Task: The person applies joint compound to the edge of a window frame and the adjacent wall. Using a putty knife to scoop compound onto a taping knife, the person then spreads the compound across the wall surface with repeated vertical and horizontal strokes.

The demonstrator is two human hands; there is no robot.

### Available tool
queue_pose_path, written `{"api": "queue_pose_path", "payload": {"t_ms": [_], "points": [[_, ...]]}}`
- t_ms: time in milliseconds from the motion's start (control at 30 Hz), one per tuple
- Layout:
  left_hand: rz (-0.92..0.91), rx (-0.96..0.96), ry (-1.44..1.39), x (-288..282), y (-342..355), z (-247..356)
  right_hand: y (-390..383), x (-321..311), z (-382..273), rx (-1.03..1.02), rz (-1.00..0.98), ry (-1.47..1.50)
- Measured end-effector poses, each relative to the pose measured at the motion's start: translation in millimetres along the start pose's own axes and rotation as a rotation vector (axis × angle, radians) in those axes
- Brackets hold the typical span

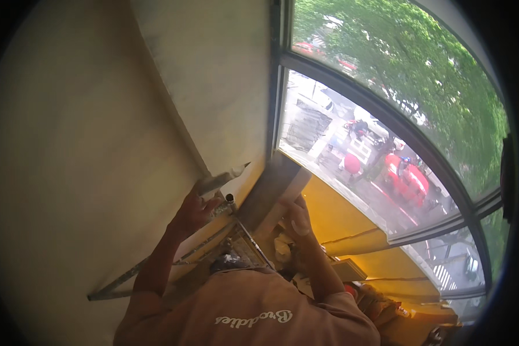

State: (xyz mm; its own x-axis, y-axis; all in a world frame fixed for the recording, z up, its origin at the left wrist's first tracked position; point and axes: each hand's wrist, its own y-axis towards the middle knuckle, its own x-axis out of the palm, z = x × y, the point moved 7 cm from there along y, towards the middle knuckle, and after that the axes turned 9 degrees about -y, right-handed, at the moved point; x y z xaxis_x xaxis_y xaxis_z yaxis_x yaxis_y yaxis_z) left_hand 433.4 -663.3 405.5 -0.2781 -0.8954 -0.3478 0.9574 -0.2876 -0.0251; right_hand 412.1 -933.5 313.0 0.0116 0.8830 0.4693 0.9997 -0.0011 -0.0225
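Note:
My left hand (197, 212) is closed around a flat grey tool (222, 180), perhaps a putty knife, with a pale smear and a dark pointed tip. It is raised beside the wall, and its exact kind is unclear. On the other side, my right hand (297, 218) grips a long, dark, flat-faced board (275, 185), blurred, slanting up toward the window corner. Pale dust or paste marks that hand. Just below the left hand is the open end of a metal tube (230, 198) on a paint-spattered frame (251, 242).
A plain beige wall (86, 144) with a vertical corner edge fills the left. To the right, a dark-framed window (380, 104) overlooks a street with trees and vehicles. Below its sill runs a yellow wall (340, 213). Assorted items (386, 308) lie at lower right.

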Motion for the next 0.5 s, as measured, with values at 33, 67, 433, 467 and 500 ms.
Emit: {"api": "queue_pose_path", "payload": {"t_ms": [33, 67, 433, 467, 500], "points": [[-0.024, 0.252, 0.119, 1.4, 7.6, -0.1, -5.7, 23.5, -6.5, 0.053, -0.027, 0.076], [-0.059, 0.505, 0.232, 6.7, 9.6, 7.6, -8.3, 38.2, -5.3, 0.104, -0.045, 0.153], [-0.153, 0.414, 0.618, -29.6, 54.1, -101.6, 38.4, 18.8, 44.3, 0.195, 0.074, 0.556], [-0.087, 0.353, 0.589, -41.7, 46.8, -116.8, 52.3, -1.4, 55.1, 0.122, 0.132, 0.498], [-0.024, 0.292, 0.555, -51.7, 39.2, -133.1, 63.7, -15.3, 66.5, 0.120, 0.154, 0.511]]}}
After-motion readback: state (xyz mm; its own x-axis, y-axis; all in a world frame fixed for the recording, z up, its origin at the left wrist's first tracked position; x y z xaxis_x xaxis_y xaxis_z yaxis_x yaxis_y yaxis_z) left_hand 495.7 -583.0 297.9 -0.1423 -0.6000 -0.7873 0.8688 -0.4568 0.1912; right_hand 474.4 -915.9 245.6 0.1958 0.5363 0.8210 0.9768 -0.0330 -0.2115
